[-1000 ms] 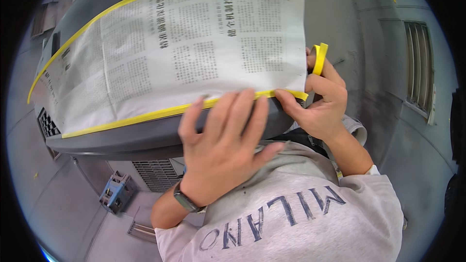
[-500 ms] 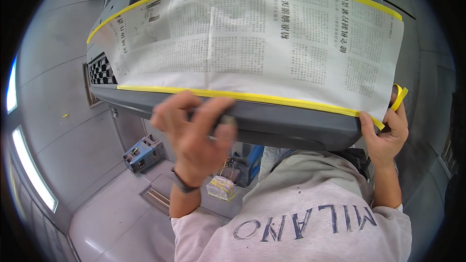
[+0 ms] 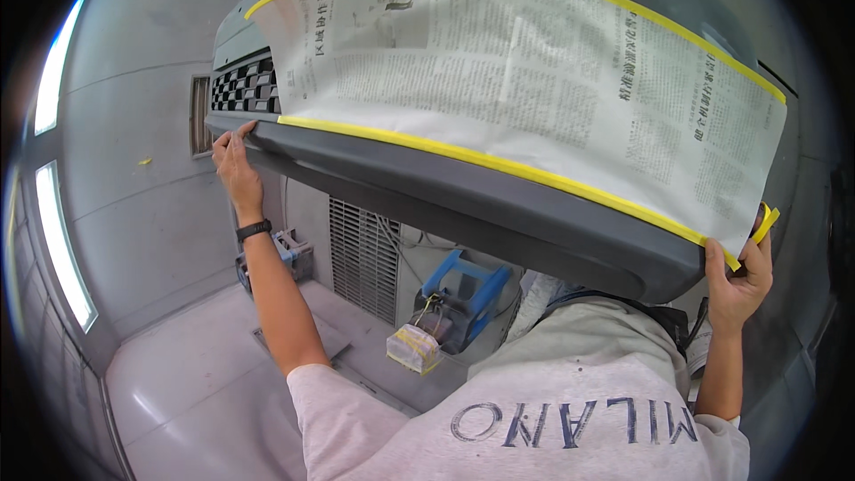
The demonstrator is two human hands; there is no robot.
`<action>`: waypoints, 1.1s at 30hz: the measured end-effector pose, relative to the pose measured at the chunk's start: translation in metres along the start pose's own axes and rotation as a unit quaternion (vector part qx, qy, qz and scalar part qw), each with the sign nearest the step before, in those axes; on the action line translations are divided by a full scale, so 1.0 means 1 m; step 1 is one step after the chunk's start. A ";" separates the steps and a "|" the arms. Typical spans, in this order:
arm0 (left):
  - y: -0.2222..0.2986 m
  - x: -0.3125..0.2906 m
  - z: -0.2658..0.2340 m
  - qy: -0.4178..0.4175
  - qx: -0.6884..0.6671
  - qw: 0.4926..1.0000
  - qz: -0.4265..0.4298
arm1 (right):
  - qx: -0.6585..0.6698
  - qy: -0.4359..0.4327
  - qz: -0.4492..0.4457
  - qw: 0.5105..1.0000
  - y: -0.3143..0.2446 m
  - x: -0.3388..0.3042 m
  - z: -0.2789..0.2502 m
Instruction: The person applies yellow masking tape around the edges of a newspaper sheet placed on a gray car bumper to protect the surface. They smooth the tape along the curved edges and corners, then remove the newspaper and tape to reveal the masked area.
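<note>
A dark grey car bumper (image 3: 463, 200) spans the view, with a sheet of newspaper (image 3: 463, 71) over its face. Yellow masking tape (image 3: 499, 163) runs along the sheet's lower and upper edges. At the far left, my left hand (image 3: 237, 169) touches the bumper's lip below the black grille (image 3: 245, 89), just beyond the tape's left end. Its fingers are stretched out and hold nothing. My right hand (image 3: 739, 285) pinches the masking tape at the sheet's lower right corner. A loop of yellow tape (image 3: 767, 224) shows behind its fingers; the roll is mostly hidden.
Below the bumper stands a blue and black stand (image 3: 468, 289), with a paper-wrapped, taped block (image 3: 413, 349) beside it. Another blue item (image 3: 289, 254) is partly behind my left forearm. Wall vents (image 3: 363, 258) and light panels (image 3: 67, 240) line the left.
My left hand has moved left from the middle of the lower tape to the bumper's lip by the grille. My right hand keeps hold at the corner. The view has shifted.
</note>
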State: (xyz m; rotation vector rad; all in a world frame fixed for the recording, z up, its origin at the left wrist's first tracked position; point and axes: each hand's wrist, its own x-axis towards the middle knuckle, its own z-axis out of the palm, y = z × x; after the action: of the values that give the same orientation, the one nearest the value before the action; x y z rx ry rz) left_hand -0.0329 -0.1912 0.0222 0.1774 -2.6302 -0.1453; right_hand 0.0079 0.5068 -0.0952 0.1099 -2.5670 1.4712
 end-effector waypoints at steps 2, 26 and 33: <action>0.009 0.001 -0.003 0.006 -0.002 1.000 0.003 | -0.005 0.013 -0.012 1.000 -0.002 0.001 0.001; 0.419 -0.059 0.028 -0.373 -0.101 0.813 0.435 | 0.076 0.044 -0.059 0.994 -0.017 0.030 0.004; 0.424 -0.056 0.028 -0.363 -0.084 0.817 0.439 | 0.120 0.029 -0.030 0.992 -0.011 0.041 0.000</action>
State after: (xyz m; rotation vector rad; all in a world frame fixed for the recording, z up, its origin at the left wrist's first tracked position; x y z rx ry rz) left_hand -0.0399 0.2370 0.0288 -1.3994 -3.0726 -0.1352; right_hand -0.0304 0.5020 -0.0778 0.1727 -2.3109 1.7284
